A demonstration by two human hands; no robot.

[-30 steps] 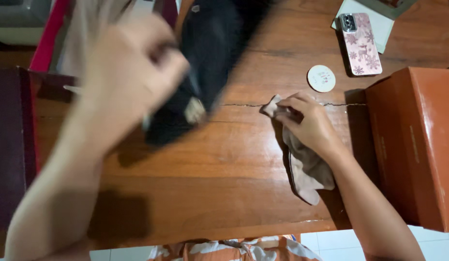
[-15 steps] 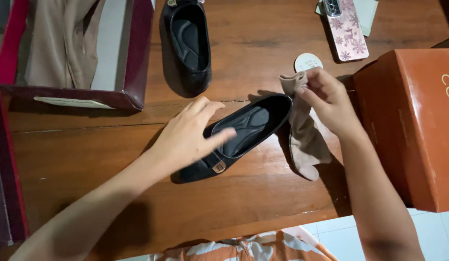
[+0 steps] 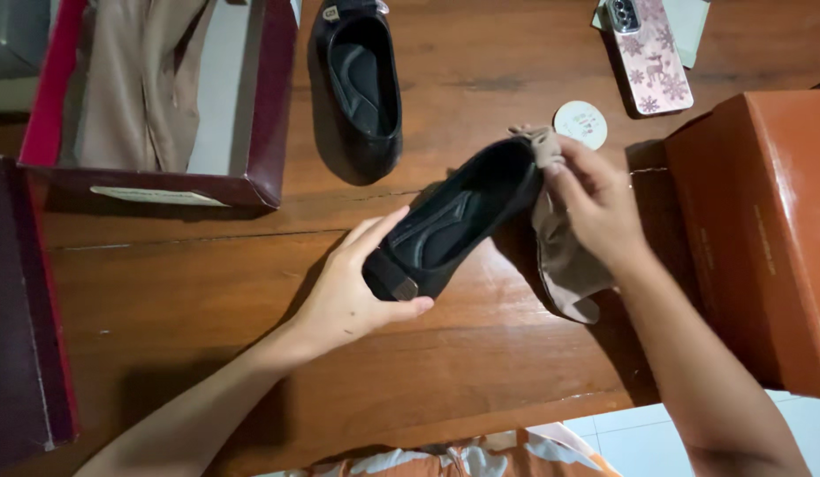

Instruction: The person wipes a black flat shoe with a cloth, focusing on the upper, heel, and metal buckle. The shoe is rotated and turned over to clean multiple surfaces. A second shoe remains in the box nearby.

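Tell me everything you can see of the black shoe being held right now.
The black shoe is a low slip-on flat, matte, with a dark padded insole and a small metal-looking plate on the toe. It is lifted off the wooden table, opening up, toe toward the person. The left hand grips the toe end; the right hand meets the heel while pinching a beige cloth against it. A matching shoe lies apart on the table.

Left hand [image 3: 353, 296] grips toe of black flat shoe [image 3: 454, 221], lifted above wooden table [image 3: 207, 291]. Right hand [image 3: 596, 203] holds beige cloth [image 3: 565, 261] against its heel. Second shoe [image 3: 361, 84] lies farther off.
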